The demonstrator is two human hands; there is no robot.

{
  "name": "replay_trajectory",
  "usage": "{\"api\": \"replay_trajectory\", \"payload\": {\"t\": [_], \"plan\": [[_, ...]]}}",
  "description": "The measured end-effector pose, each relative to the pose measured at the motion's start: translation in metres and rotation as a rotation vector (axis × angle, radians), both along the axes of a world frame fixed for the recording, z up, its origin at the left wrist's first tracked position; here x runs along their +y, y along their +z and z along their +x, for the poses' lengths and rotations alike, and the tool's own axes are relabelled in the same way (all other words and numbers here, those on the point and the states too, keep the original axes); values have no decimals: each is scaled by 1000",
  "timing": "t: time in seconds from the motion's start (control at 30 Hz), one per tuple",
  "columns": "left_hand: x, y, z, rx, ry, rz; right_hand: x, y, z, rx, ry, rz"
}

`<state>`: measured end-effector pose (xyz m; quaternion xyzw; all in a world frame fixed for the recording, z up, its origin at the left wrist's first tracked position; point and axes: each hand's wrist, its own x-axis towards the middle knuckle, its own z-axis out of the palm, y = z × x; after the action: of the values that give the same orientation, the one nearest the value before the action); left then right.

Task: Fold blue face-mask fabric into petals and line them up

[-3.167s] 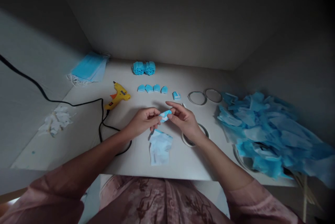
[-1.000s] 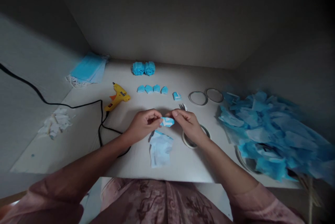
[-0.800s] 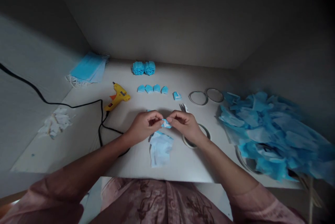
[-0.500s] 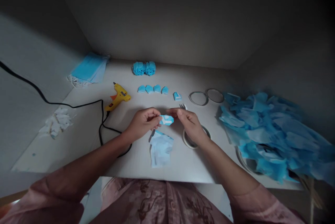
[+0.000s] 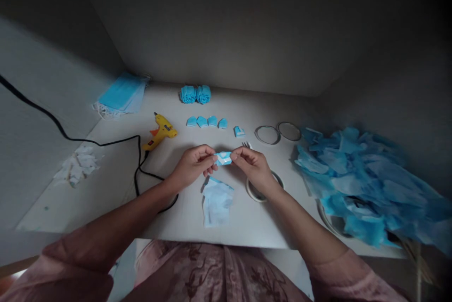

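Observation:
Between my hands, above the white table, is a small folded piece of blue and white mask fabric (image 5: 223, 158). My left hand (image 5: 196, 164) pinches its left end between thumb and fingers. At its right end, the thumb and forefinger of my right hand (image 5: 252, 163) are closed on it too. Below lies a loose pale-blue cut piece of fabric (image 5: 217, 202), flat on the table. Beyond my hands sit a row of several folded blue petals (image 5: 201, 122) and, to their right, another folded piece (image 5: 239, 132). A fork (image 5: 246, 145) is partly covered by my right hand.
A yellow glue gun (image 5: 160, 132) with a black cord (image 5: 116, 142) lies left. Behind are two blue fabric roses (image 5: 195, 95) and a stack of masks (image 5: 122, 92). White scraps (image 5: 79, 167) lie far left. Rings (image 5: 267, 126), a tape roll (image 5: 251, 192) and a blue fabric heap (image 5: 367, 179) occupy the right.
My right hand has closed its fingertips on the right end of the folded piece, which it was apart from before. My left hand keeps its hold. The view has shifted slightly.

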<state>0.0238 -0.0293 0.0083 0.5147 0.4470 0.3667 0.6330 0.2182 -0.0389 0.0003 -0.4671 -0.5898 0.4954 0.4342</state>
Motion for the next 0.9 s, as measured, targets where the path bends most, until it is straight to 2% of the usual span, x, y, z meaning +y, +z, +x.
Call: {"api": "replay_trajectory", "payload": {"t": [0.27, 0.5, 0.7, 0.9], "plan": [[0, -4, 0, -34, -23, 10, -4, 0, -5, -13, 138, -50], [0, -2, 1, -48, -86, -19, -4, -2, -8, -138, 96, -8], [1, -2, -1, -41, -105, -1, -1, 3, -5, -73, 34, 24], [1, -4, -1, 10, -133, 3, -1, 0, -5, -59, 73, -7]]}}
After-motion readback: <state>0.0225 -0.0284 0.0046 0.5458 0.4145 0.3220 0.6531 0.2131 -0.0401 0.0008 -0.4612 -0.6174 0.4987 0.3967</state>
